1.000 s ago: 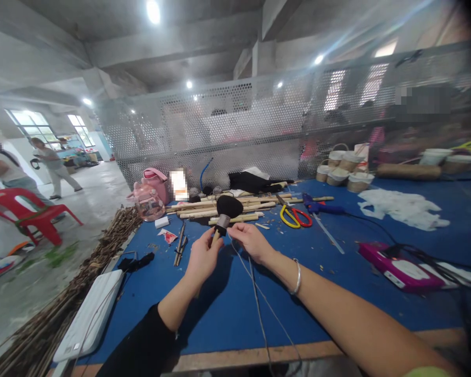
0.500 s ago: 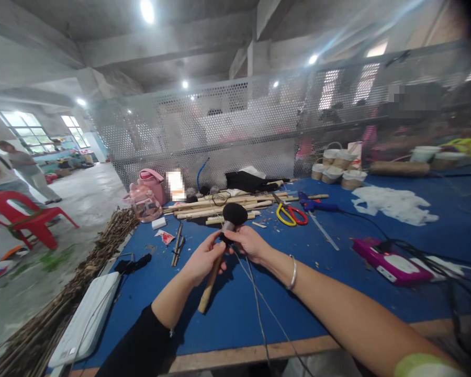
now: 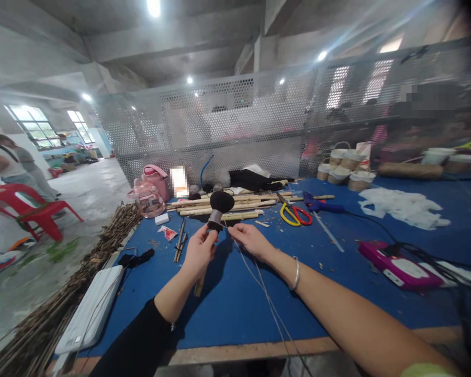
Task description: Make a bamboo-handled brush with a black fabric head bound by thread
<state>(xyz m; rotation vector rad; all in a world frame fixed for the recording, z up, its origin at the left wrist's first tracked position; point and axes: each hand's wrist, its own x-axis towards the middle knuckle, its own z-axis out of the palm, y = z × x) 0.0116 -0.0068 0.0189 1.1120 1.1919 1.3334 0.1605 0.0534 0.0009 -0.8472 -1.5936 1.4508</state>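
Note:
My left hand (image 3: 200, 252) is closed around the wooden handle of a brush (image 3: 217, 208) with a round black head, held upright above the blue table (image 3: 227, 309). My right hand (image 3: 250, 239) pinches a thin grey string (image 3: 265, 293) right beside the brush's neck. The string runs from there down toward me and off the table's front edge. A silver bangle sits on my right wrist.
Bamboo sticks (image 3: 227, 204), yellow and red scissors (image 3: 294, 213), a blue glue gun (image 3: 317, 205), a pink box (image 3: 400, 268), white cloth (image 3: 404, 205) and round lidded pots (image 3: 347, 170) lie on the table. A white device (image 3: 90, 311) is at the left edge; twigs (image 3: 63, 298), a red chair (image 3: 23, 207) and people stand left.
The brush went from tilted with the handle low to upright and slightly left. My right hand drew back from the brush neck a little, still pinching the string.

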